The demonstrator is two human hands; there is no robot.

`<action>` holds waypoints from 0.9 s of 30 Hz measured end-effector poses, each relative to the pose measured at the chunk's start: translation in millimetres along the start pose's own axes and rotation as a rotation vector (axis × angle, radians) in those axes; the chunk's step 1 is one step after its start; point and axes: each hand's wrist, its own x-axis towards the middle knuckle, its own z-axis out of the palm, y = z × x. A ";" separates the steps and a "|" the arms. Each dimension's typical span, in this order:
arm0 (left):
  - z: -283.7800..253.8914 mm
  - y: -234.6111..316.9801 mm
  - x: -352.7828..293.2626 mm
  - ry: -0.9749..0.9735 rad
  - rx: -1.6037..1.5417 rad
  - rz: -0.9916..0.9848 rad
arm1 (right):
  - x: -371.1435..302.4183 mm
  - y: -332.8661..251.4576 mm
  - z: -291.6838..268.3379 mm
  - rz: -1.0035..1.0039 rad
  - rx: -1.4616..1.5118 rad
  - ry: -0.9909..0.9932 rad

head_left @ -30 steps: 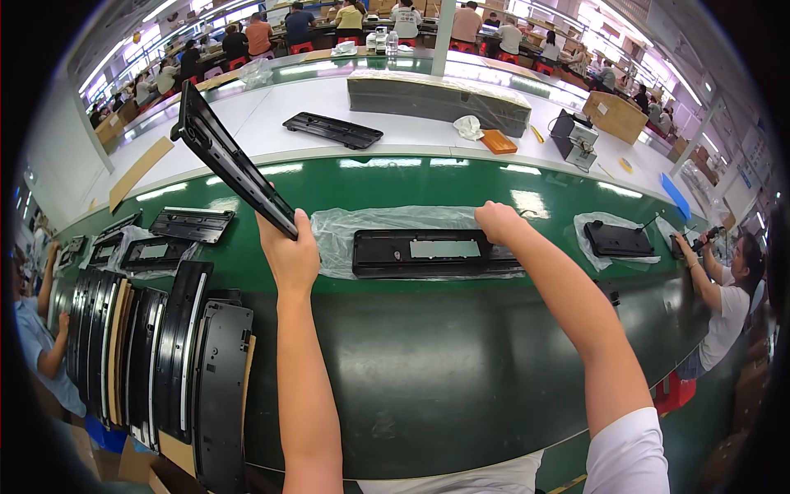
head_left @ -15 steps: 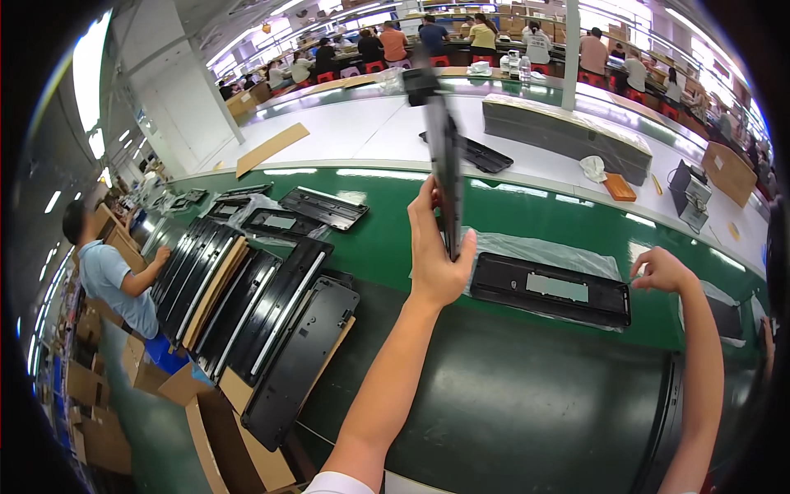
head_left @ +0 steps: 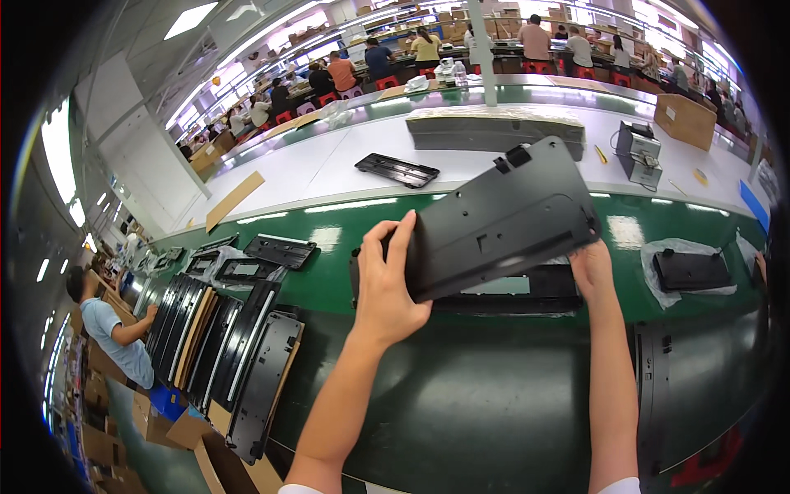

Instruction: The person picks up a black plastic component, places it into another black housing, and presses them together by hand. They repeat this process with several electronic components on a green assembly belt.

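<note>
Both arms extended forward, left hand (head_left: 388,284) fingers curled gripping, right hand (head_left: 594,270) clasping

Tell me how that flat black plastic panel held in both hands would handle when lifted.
The black panel looks stiff: held only at its two ends by the left hand and right hand, it shows no sag. Probably light for its size, being thin. Its smooth, slightly glossy face may be slippery.

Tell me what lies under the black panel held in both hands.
Under the black panel, held by the left hand and right hand, another black part lies on clear plastic on the green belt. Its upper portion is covered.
</note>
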 end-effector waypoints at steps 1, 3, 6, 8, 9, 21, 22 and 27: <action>3.9 9.1 8.7 -0.029 0.036 -0.005 | -2.3 -8.0 0.1 -0.049 -0.020 -0.043; 6.8 20.2 21.8 -0.087 0.113 -0.007 | -8.0 -18.0 3.7 -0.118 -0.076 -0.092; 17.7 4.6 25.2 -0.179 0.188 0.000 | -4.7 -11.2 6.4 -0.160 -0.284 -0.020; 30.1 9.8 44.8 -0.344 0.168 0.004 | -6.7 -23.9 2.9 -0.178 -0.401 0.030; 40.4 17.8 52.1 -0.369 0.226 0.045 | -8.8 -29.9 -3.4 -0.181 -0.411 0.051; 81.6 25.9 78.9 -0.628 0.182 0.173 | -9.1 -25.2 -14.5 -0.353 -0.754 -0.010; 79.5 25.4 78.9 -0.630 0.183 0.172 | -8.1 -24.2 -14.5 -0.351 -0.753 -0.010; 73.2 27.6 78.7 -0.616 0.251 0.216 | -6.7 -26.2 -12.5 -0.192 -0.379 -0.100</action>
